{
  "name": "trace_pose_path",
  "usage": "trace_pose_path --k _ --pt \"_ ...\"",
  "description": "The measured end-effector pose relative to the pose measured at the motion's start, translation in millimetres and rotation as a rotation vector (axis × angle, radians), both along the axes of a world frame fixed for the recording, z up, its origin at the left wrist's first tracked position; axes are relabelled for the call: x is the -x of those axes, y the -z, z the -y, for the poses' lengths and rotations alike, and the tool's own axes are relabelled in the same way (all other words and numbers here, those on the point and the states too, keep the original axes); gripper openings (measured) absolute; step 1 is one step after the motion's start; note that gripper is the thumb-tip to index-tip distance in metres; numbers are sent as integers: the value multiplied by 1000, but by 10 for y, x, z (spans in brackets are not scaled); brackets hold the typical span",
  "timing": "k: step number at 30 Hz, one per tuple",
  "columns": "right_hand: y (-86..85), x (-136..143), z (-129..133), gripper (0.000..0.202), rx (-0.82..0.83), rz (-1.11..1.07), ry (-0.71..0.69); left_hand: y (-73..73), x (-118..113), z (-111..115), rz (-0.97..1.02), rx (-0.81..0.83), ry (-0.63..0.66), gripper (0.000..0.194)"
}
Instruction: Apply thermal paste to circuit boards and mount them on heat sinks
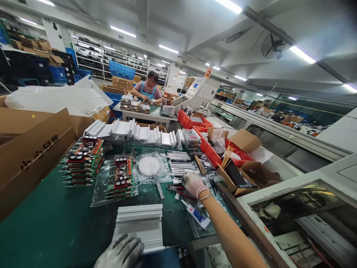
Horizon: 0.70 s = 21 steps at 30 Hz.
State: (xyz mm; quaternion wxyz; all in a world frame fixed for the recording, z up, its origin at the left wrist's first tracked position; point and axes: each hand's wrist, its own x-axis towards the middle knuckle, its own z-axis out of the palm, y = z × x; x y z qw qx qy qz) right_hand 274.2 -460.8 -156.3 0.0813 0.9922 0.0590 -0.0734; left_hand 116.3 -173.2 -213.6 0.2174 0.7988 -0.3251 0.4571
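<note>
My left hand (pixel 121 251), in a grey glove, lies over the near left corner of a white metal extrusion (pixel 141 227) on the green table. Its fingers are stretched out, and the thumb is hidden. My right hand (pixel 193 185), in a pale glove, reaches out to the near end of a stack of thin metal strips (pixel 180 163). Those fingers are curled downward, and whatever lies under them is hidden. Red-handled pliers (pixel 178 191) lie just under that hand. Closer to me is a white and blue tube (pixel 196 215).
Stacked circuit boards (pixel 83 162) and a smaller stack (pixel 120 176) stand left. A row of white extrusions (pixel 145 134) lines the back. A round white lid (pixel 149 165) sits mid-table. Red bins (pixel 208 147) and a carton (pixel 234 176) stand right. A person (pixel 149 89) works beyond.
</note>
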Motion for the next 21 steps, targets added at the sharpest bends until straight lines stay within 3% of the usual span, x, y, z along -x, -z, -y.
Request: trace_pose_path --k 4,14,18,21 --pt "48 51 46 24 16 19 -41 33 3 -45 -43 -138 -12 31" --pt "127 46 51 18 10 73 -93 119 34 -63 -75 -160 -7 24" --pt "25 118 54 14 -45 161 -119 143 43 -70 -114 -116 -4 18" --pt "-89 393 -74 25 -129 216 -208 45 66 -84 -149 -115 0 18"
